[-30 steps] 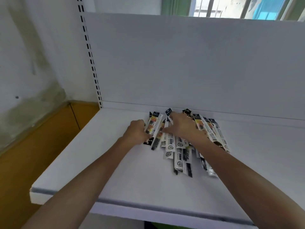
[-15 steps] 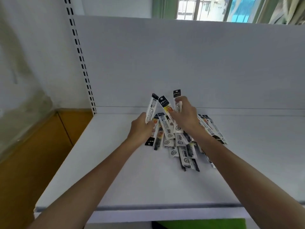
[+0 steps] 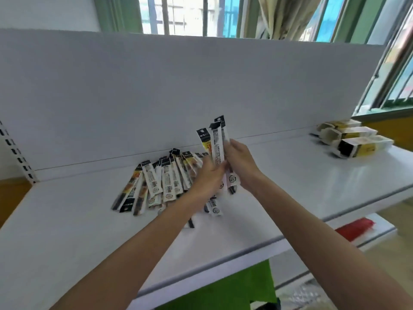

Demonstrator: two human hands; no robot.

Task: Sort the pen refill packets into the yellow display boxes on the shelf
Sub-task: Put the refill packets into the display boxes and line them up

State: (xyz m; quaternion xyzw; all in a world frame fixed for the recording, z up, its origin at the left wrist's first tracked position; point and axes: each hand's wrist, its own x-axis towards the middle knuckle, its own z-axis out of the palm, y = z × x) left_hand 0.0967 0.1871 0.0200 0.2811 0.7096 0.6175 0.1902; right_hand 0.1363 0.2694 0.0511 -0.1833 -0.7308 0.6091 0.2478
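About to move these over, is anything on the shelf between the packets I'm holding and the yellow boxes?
Nothing visible does. From the held packets rightward to the yellow display boxes, the shelf shows only bare white surface.

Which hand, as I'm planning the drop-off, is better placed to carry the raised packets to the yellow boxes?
Right. The right hand grips the raised packets and is nearer the yellow boxes at the right end of the shelf. The left hand, also gripping them, sits by the pile.
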